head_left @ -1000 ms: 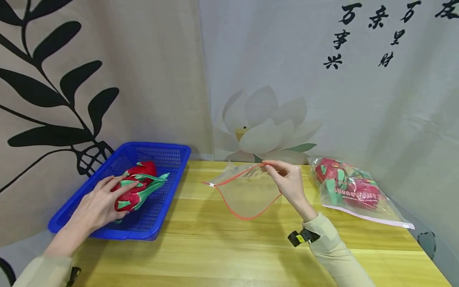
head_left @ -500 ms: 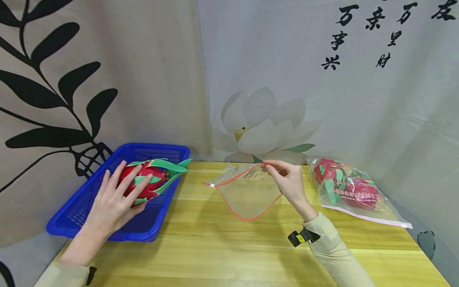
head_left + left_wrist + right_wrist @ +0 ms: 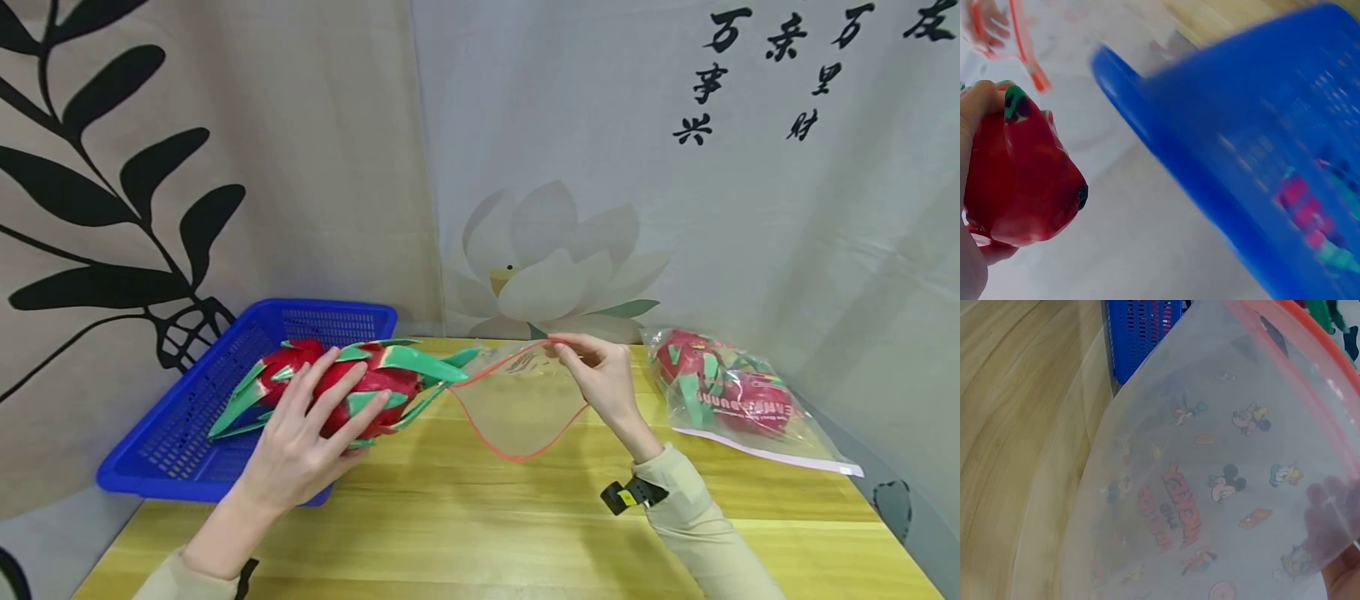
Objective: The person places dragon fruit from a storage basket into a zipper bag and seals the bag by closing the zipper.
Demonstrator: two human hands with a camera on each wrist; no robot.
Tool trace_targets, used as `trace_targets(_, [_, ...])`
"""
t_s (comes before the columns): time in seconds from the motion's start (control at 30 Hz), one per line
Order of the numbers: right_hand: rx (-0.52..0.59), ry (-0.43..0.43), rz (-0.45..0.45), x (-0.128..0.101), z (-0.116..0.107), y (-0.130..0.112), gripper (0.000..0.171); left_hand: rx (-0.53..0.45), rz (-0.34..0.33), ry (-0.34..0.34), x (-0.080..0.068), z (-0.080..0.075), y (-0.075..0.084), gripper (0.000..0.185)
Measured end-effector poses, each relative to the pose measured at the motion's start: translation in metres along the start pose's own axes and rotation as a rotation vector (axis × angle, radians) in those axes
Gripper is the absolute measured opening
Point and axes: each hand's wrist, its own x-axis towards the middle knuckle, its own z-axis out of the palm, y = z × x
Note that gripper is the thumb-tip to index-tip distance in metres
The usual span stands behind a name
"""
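Observation:
My left hand (image 3: 303, 446) grips a red dragon fruit (image 3: 375, 392) with green scales, held over the basket's right side. Its leafy tip overlaps the left corner of the zip bag's mouth in the head view. Seen from the left wrist, the fruit's rounded red end (image 3: 1029, 181) with a dark spot faces the camera. With fingers and thumb, my right hand (image 3: 596, 371) pinches the red-edged rim of a clear zip bag (image 3: 517, 417), whose mouth gapes toward the left. Cartoon prints cover the bag (image 3: 1210, 481) in the right wrist view.
A blue perforated basket (image 3: 165, 454) stands on the wooden table (image 3: 480, 533) at the left, with another dragon fruit (image 3: 258, 383) inside. At the right lies a clear zip bag (image 3: 735, 408) holding dragon fruits. A printed cloth (image 3: 315, 167) hangs behind the table.
My left hand has lifted the dragon fruit from the basket and carried it rightward to the bag's mouth. The other fruit in the basket has come into view. My right hand stays put.

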Motion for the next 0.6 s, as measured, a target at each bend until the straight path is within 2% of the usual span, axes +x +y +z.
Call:
trace_targets(0.1, [0.010,-0.001,0.002,0.000,0.001,0.000,0.017,0.005,0.027,0.005,0.009,0.005,0.011,0.044])
trace_targets(0.33, [0.020,0.000,0.014,0.000,0.003,0.004,0.018,0.060,0.098,0.070,0.025,0.022,0.030,0.032])
trace_targets(0.5, [0.045,0.011,0.003,0.001,0.006,0.023,0.018,0.088,0.109,0.051,0.033,0.031,0.042,0.029])
trace_targets(0.6, [0.039,0.019,-0.012,0.000,0.007,0.025,0.018,0.103,0.115,0.038,0.037,0.036,0.047,0.028])
